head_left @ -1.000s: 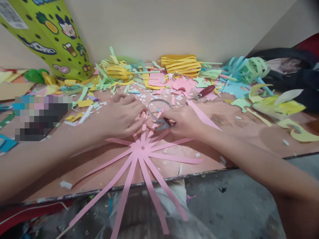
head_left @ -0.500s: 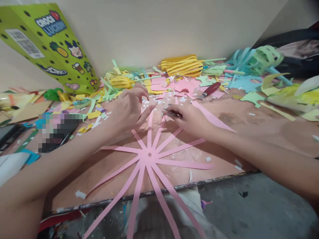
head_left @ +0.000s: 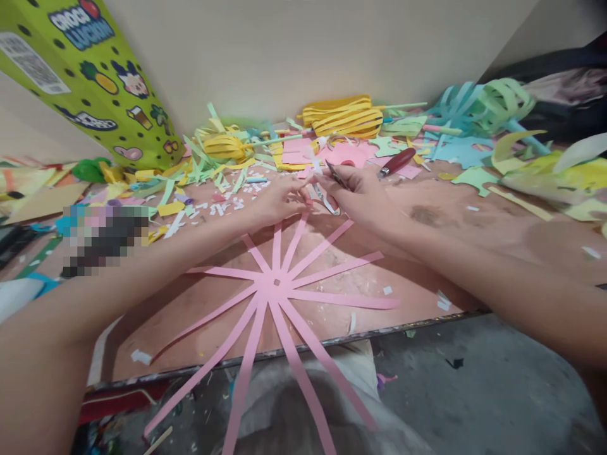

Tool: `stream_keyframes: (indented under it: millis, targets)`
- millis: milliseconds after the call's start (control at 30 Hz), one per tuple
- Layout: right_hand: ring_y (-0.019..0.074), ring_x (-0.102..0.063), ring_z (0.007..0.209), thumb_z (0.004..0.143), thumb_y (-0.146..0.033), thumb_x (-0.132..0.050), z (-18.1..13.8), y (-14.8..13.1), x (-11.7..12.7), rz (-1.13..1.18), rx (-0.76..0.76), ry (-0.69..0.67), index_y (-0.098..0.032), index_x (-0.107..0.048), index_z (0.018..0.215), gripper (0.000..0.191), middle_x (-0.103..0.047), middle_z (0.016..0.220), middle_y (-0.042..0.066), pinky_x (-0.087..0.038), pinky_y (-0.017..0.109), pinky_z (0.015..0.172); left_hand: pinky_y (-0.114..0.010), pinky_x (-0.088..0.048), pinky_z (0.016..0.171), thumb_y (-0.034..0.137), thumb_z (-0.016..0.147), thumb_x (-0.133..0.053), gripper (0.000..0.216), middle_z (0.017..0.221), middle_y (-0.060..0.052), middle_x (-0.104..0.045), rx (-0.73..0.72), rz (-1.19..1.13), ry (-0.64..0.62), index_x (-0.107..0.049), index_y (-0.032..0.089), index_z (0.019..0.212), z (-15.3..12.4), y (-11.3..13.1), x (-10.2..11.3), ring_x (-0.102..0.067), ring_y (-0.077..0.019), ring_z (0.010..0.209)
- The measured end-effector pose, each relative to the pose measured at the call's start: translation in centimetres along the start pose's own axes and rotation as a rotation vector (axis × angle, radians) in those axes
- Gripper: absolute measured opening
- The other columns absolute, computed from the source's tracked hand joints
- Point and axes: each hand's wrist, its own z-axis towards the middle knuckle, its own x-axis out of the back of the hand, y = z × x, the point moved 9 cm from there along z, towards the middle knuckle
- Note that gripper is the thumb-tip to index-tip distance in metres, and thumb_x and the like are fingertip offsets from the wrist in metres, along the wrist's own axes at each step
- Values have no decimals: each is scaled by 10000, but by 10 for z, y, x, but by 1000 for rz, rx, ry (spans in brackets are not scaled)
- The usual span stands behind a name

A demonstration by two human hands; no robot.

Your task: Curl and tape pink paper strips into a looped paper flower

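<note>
A pink paper piece (head_left: 265,297) with long strips fanning out from a small square hole lies on the table, several strips hanging over the front edge. Beyond its far strips my left hand (head_left: 283,201) is closed, its fingertips meeting my right fingers at a narrow whitish strip (head_left: 317,165). My right hand (head_left: 353,189) is wrapped round a dark, pointed metal tool (head_left: 333,172); its kind is mostly hidden by the fingers. A second pale strip (head_left: 325,199) shows just below the fingers.
A red-handled tool (head_left: 398,162) lies beyond my right hand. Yellow paper lanterns (head_left: 342,119), blue and green curled paper (head_left: 478,104) and many scraps line the wall. A green printed box (head_left: 118,95) stands at left. White bits (head_left: 213,205) are scattered near my left forearm.
My hands were apart and have come together, the left moving right and down, the right moving up. A whitish strip now shows between them. The view has shifted slightly.
</note>
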Motion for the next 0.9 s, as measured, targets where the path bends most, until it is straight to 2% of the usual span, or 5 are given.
stream_keyframes:
  millis: [167, 300, 400, 633, 900]
  targets:
    - [87, -440, 596, 969, -330, -559, -6, -6, -19, -44, -42, -240, -136, -657, 819, 264, -497, 623, -43, -324, 237, 581, -294, -532, 695, 395, 831, -745, 234, 825, -43, -737, 240, -389, 66, -713, 170, 883, -42, -1, 17, -682, -177, 748]
    - [76, -391, 563, 952, -348, -591, -17, -26, -32, -124, 25, -410, -123, -698, 761, 314, -455, 579, -50, -277, 243, 562, -289, -584, 717, 470, 871, -742, 308, 887, -60, -775, 418, -638, 106, -732, 165, 910, -85, 7, 22, -729, -180, 777]
    - [68, -377, 538, 948, -347, -607, -25, -36, -40, -114, 40, -503, -128, -740, 800, 296, -494, 573, -51, -275, 244, 548, -267, -591, 642, 435, 881, -751, 339, 895, -41, -789, 485, -657, 113, -691, 200, 1117, -111, 21, 20, -740, -179, 745]
    - [143, -661, 779, 953, -379, -611, -40, -38, -50, -89, -28, -647, -178, -811, 1001, 288, -784, 911, 46, -470, 248, 684, -267, -597, 742, 379, 957, -650, 177, 935, -27, -775, 309, -408, 87, -736, 225, 977, -143, 62, 23, -737, -185, 851]
    - [110, -546, 593, 937, -296, -615, -40, -53, -45, -202, -2, -560, -160, -773, 806, 245, -669, 649, 2, -381, 242, 546, -308, -601, 825, 369, 952, -648, 184, 1034, -29, -787, 377, -495, 111, -766, 239, 1010, -152, 55, 18, -744, -217, 929]
